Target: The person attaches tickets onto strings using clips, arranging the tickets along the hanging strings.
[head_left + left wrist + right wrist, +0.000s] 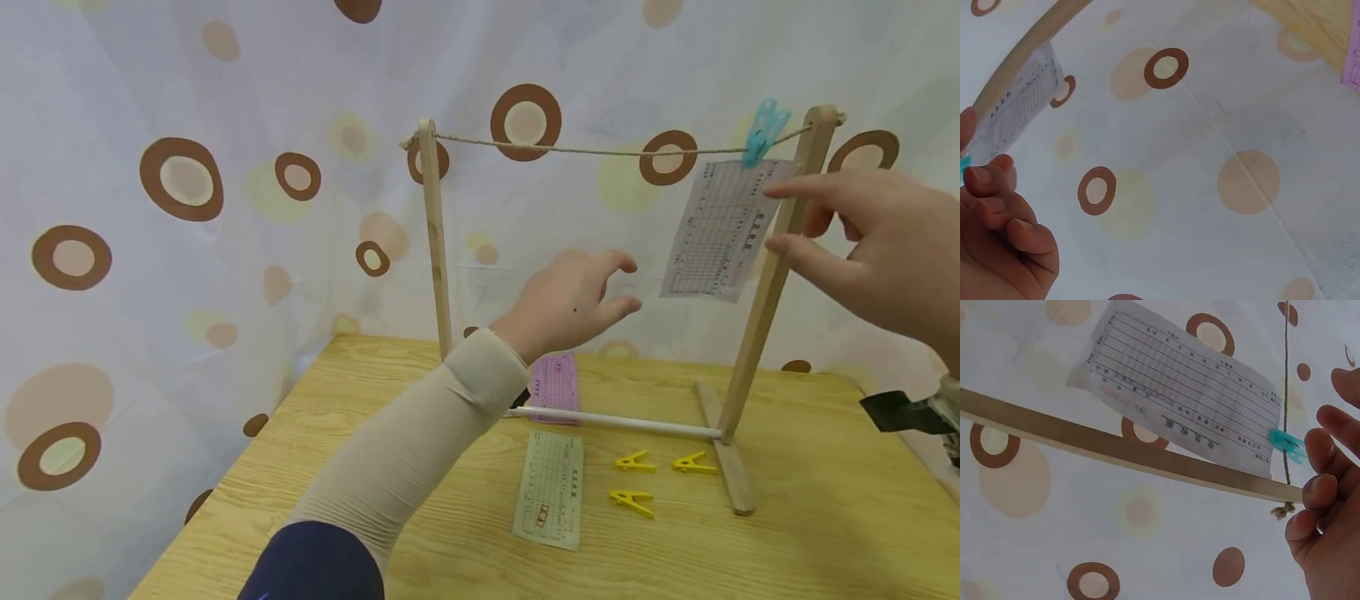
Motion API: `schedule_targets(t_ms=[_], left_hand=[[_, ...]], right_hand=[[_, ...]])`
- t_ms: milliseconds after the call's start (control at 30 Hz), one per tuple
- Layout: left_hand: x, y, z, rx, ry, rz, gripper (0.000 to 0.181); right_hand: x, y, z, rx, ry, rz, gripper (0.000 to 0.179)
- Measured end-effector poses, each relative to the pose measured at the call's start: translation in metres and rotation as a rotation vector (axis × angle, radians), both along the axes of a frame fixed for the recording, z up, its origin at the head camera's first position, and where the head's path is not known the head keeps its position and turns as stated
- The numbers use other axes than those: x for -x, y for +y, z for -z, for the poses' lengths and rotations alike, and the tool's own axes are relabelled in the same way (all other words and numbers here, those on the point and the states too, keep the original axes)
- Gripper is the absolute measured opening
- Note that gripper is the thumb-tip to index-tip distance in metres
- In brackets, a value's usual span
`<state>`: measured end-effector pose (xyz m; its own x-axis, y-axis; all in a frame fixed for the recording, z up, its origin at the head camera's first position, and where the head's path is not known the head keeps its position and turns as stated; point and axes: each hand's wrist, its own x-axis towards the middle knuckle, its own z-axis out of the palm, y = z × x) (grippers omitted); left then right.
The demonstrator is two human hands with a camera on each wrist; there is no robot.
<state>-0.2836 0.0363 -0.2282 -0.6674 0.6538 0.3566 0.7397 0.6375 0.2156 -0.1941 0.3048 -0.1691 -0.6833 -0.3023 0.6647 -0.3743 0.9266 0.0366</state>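
Observation:
A printed paper slip [723, 233] hangs at a tilt from a string [585, 151], pinned near the right post by a turquoise clothespin [761, 133]. My right hand [888, 242] is just right of the slip, thumb and forefinger apart, with nothing between them. In the right wrist view the clothespin [1287, 445] appears close to the fingertips. My left hand [570, 296] hovers in mid-air under the string, left of the slip, fingers loosely bent and holding nothing. The left wrist view shows its curled fingers [1016, 219] and the slip [1022, 103] beyond them.
On the wooden table [450, 533] lie a pink slip [555, 387], a greenish slip [551, 492] and three yellow clothespins, one clothespin [632, 502] nearest me. The string is tied between two wooden posts, left post [435, 242] and right post [776, 275]. A white rod [630, 422] runs low between them.

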Motion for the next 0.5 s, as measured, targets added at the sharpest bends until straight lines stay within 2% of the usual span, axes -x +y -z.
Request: schedule_targets(t_ms=[300, 500], left_hand=[[-0.006, -0.024, 0.041, 0.009, 0.059, 0.057, 0.051], [-0.009, -0.038, 0.065, 0.035, 0.054, 0.056, 0.055]], right_hand=[[-0.004, 0.003, 0.061, 0.040, -0.034, -0.076, 0.045], [-0.001, 0.005, 0.094, 0.091, -0.073, -0.102, 0.042]])
